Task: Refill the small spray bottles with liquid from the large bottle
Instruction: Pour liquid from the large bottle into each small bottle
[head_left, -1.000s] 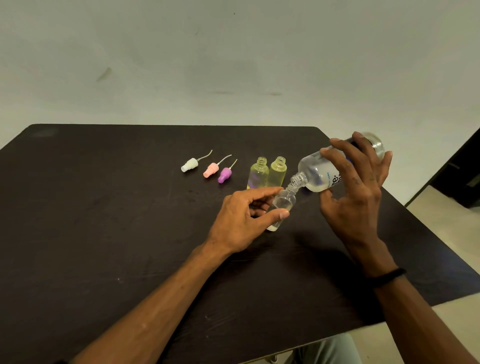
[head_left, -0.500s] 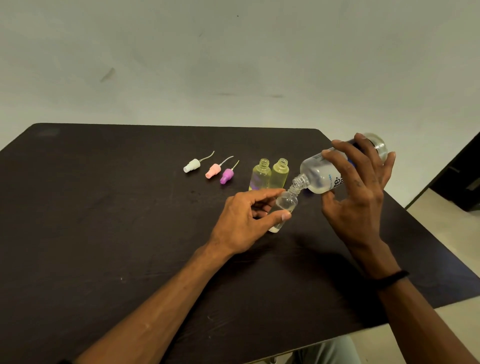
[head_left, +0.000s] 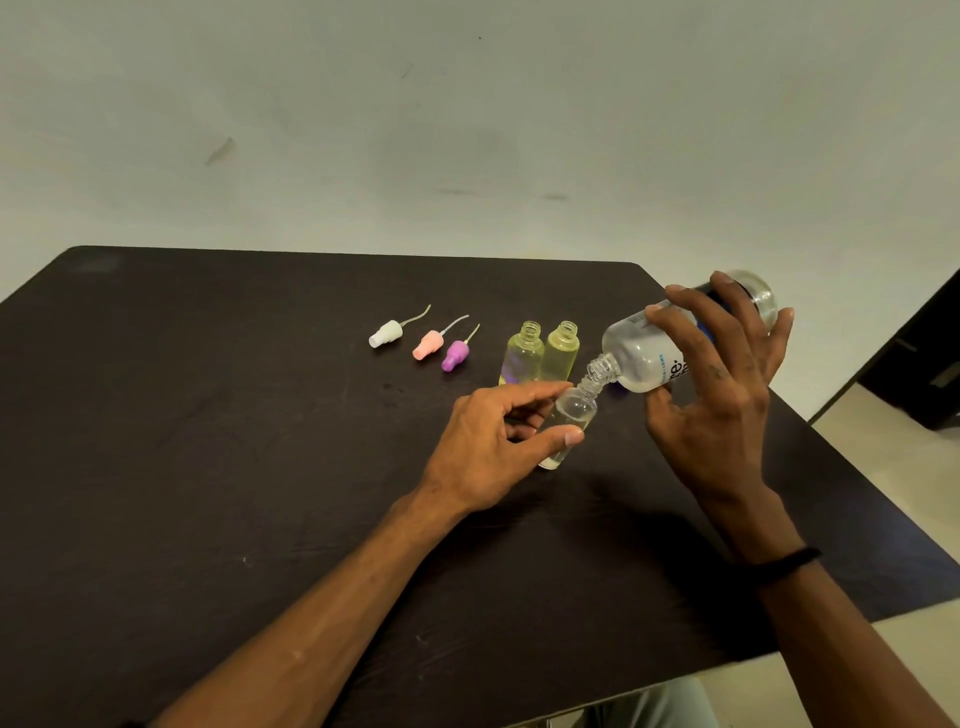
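My left hand (head_left: 498, 447) grips a small clear spray bottle (head_left: 571, 415) that stands uncapped on the black table (head_left: 208, 467), thumb and forefinger around its body. My right hand (head_left: 717, 395) holds the large clear bottle (head_left: 644, 358) tilted down to the left, its threaded neck meeting the small bottle's mouth. A little clear liquid sits at the small bottle's base. Two uncapped yellowish small bottles (head_left: 543, 353) stand side by side just behind my left hand.
Three spray heads with dip tubes lie in a row at the back: white (head_left: 387, 332), pink (head_left: 428, 344), purple (head_left: 456, 354). The table's right edge runs close past my right wrist, with pale floor beyond. A plain wall rises behind the table.
Both hands and both bottles keep almost the same pose. The large bottle stays tipped over the small one's mouth.
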